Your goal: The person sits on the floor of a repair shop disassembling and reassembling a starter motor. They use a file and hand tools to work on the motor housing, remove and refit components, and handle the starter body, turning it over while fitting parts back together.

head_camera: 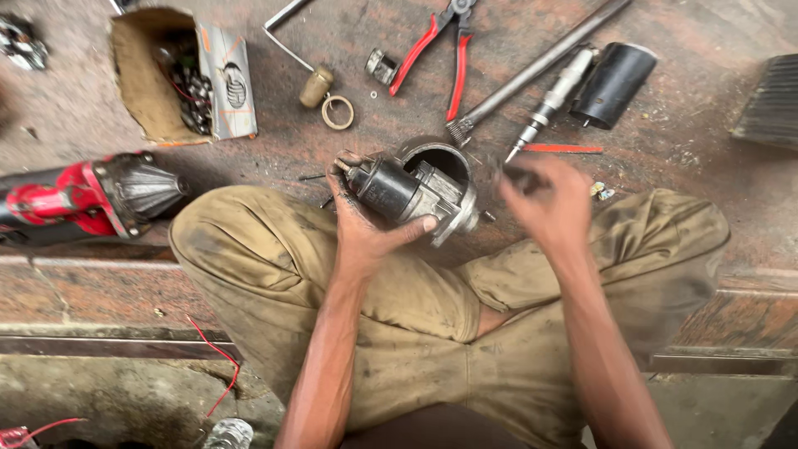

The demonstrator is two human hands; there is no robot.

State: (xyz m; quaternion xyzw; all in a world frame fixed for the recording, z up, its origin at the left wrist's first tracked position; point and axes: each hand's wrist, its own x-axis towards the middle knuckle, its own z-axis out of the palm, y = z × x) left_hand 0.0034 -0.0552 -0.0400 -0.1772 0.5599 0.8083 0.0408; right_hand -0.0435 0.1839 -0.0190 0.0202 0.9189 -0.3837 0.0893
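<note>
L hand round greasy cast-metal starter motor; R hand blurred, maybe empty.

Soft, even daylight, faint shadows; the right hand is motion-blurred.

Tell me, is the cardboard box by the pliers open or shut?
Open. The cardboard box lies on its side, its mouth uncovered, with dark metal parts visible inside.

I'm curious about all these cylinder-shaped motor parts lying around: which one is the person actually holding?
The dark grey starter motor with the silvery housing, gripped in the left hand above the knees. The red-and-grey unit and the black cylinder lie untouched on the floor.
</note>
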